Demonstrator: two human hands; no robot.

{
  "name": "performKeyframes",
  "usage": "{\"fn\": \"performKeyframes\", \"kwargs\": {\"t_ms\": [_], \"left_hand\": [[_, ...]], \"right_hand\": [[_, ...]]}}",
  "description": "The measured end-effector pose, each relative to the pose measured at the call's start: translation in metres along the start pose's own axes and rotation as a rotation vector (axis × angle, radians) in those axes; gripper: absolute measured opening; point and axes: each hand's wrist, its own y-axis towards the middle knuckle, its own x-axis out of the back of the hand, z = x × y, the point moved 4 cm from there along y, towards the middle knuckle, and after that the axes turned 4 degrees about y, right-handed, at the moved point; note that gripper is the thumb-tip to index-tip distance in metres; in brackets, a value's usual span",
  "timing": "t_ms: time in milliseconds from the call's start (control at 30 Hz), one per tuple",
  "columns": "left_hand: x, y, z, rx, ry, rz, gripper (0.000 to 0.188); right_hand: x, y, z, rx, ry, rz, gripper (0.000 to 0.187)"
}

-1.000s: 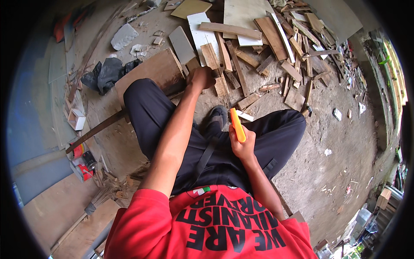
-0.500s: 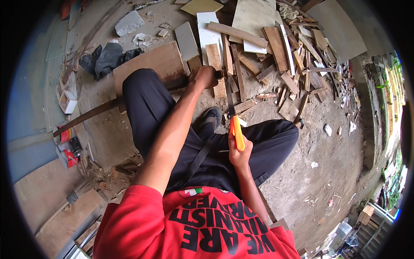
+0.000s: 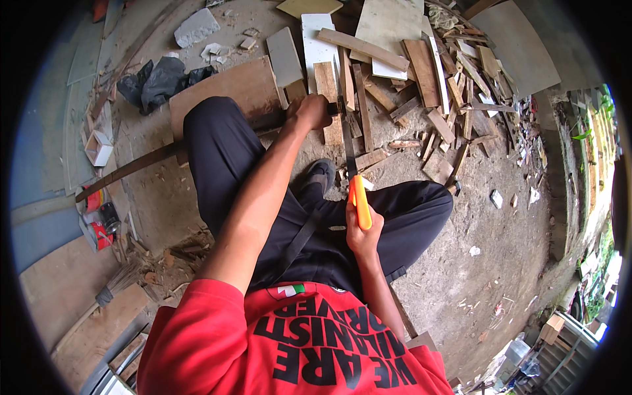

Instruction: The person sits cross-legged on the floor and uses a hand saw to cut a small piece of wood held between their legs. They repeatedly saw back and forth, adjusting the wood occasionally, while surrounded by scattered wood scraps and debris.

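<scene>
— why was your left hand (image 3: 311, 110) out past your knee?
— it was clamped on a long wooden strip (image 3: 164, 155), pinning it flat to the dusty floor (image 3: 500, 263) so it held steady.
— and the right hand (image 3: 361, 234)?
— closed around a saw's smooth orange handle (image 3: 361, 201), thin dark blade (image 3: 348, 155) reaching toward the strip, beside rough offcuts (image 3: 421, 72).

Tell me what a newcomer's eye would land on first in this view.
First the bright orange-handled saw, gripped in the right hand at the middle of the picture, its dark blade running up toward the wood. Next the left hand, stretched far forward and closed around a long dark wooden strip that crosses the left knee. Beyond both, a heap of wood offcuts litters the dusty ground at the top.
</scene>
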Motion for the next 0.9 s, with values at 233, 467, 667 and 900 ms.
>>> {"fn": "performKeyframes", "kwargs": {"t_ms": [233,467,667,900], "left_hand": [[-0.015,0.006,0.009,0.09,-0.054,-0.078,0.017],[0.004,0.022,0.006,-0.01,-0.036,-0.053,0.024],[0.033,-0.005,-0.005,0.117,-0.191,-0.057,0.022],[0.052,-0.017,-0.005,0.187,-0.249,-0.049,0.024]], "right_hand": [[-0.01,0.006,0.006,0.012,-0.079,-0.012,0.017],[-0.026,0.037,0.005,0.055,-0.145,0.06,0.01],[-0.004,0.041,-0.025,-0.231,0.374,0.036,0.027],[0.02,0.045,-0.027,-0.398,0.646,0.003,0.032]]}}
